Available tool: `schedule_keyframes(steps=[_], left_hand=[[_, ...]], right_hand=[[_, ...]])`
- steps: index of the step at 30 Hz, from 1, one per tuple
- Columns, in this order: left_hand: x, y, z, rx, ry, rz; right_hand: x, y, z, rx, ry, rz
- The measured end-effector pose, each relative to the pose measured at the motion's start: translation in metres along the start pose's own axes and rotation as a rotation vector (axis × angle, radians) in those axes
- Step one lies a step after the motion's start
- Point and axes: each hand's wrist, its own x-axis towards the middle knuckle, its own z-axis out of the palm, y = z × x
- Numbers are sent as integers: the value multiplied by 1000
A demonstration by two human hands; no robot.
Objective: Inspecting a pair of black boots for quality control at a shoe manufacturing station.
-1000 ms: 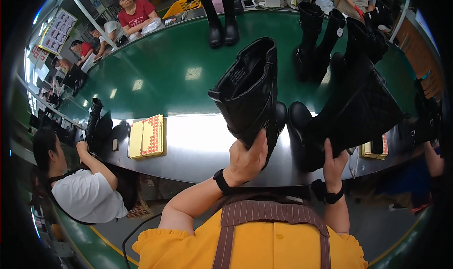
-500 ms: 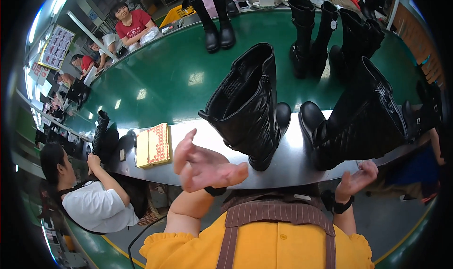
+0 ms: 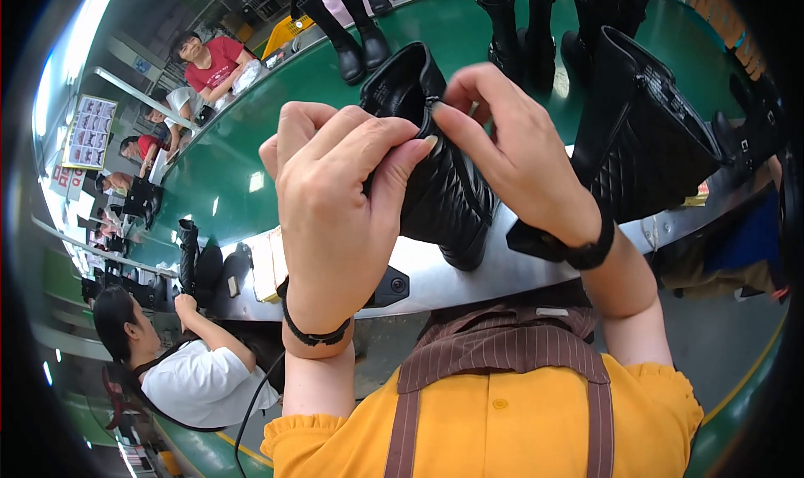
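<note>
A tall black quilted boot stands on the metal edge of the table, its shaft opening toward me. My left hand is closed on the near side of the boot's top edge, thumb and forefinger pinched. On the other side of the zipper top, my right hand pinches the boot's edge with thumb and forefinger. Whether the zipper pull itself is between those fingers is too small to tell. My left hand covers part of the shaft. A matching black boot stands upright to the right, touched by neither hand.
Several black boots stand across the green tabletop. A yellow sticker pad lies left of my left hand, partly covered. A co-worker in white sits at the left; another person in red leans at the far edge.
Both hands have risen from beside the near table edge to the boot's top and closed on it. The view has shifted, and the boot's opening looks narrower.
</note>
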Motion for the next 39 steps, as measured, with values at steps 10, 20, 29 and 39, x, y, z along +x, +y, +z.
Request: schedule_keyframes(steps=[10, 20, 29, 39], left_hand=[[5, -6, 11, 23, -111, -19], [1, -25, 25, 76, 18, -154], [-18, 0, -29, -189, -284, 107], [-47, -83, -65, -602, -535, 280]], right_hand=[[12, 17, -13, 573, -417, 251], [-127, 102, 5, -40, -668, 474], [-82, 71, 4, 383, -133, 467], [-49, 99, 45, 276, -272, 611]])
